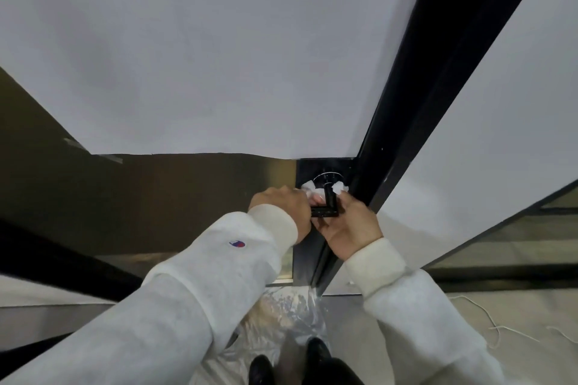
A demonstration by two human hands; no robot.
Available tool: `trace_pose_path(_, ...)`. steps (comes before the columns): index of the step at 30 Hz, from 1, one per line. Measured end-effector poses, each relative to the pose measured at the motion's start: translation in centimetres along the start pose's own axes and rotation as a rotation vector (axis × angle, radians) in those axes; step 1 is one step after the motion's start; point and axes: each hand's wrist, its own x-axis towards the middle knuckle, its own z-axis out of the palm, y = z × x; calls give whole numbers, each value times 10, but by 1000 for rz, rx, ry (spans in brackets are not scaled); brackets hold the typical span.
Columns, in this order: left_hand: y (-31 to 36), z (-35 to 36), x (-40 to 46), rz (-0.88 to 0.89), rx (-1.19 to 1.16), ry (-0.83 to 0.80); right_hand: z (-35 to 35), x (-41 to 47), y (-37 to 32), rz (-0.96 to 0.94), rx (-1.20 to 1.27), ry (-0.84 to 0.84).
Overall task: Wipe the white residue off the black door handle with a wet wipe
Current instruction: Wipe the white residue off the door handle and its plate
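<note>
The black door handle (327, 206) juts from a black door frame, with its round base plate (328, 177) just above. A white wet wipe (339, 187) is looped behind the handle's neck, and its ends show on both sides. My left hand (281, 206) grips the wipe's left end (308, 187) beside the lever. My right hand (350, 225) pinches the right end and rests against the lever's right side. Both arms wear white sleeves. The handle's far side is hidden by the fingers.
White paper (203, 56) covers the door glass above the handle. A black frame post (438, 72) runs up to the right. Clear plastic sheeting (287, 319) lies on the floor by my black shoes (317, 353). A thin white cord (488, 319) trails on the floor at right.
</note>
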Motion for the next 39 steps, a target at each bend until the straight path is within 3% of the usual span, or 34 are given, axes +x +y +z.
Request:
trace_pose_path(6, 1, 3, 0, -25, 3, 19, 1, 7, 24, 150, 348, -83)
trace_pose_path(9, 0, 3, -1, -19, -2, 17, -3, 9, 17, 134, 224, -57)
trace_pose_path(11, 0, 2, -2, -12, 15, 18, -4, 9, 9, 46, 3, 13)
trace_pose_path(13, 0, 1, -2, -16, 24, 21, -5, 7, 3, -164, -284, 143)
trace_pose_path(17, 1, -1, -1, -21, 27, -19, -2, -7, 3, -765, -1305, 356)
trace_pose_path(21, 2, -2, -1, -19, 33, -24, 3, -14, 2, -1095, -1679, 432)
trace_pose_path(25, 1, -6, -4, 8, 48, -58, 22, -8, 16, -1152, -1704, 415)
trace_pose_path(29, 0, -6, -6, 20, 35, -35, 13, -3, 13, -1227, -1543, 357)
trace_pose_path(35, -4, -2, -2, 34, 24, -3, 9, -22, -6, -1391, -1241, 627)
trace_pose_path(39, -6, 1, -2, 51, 11, 15, 18, -2, 7, -1336, -1144, 657)
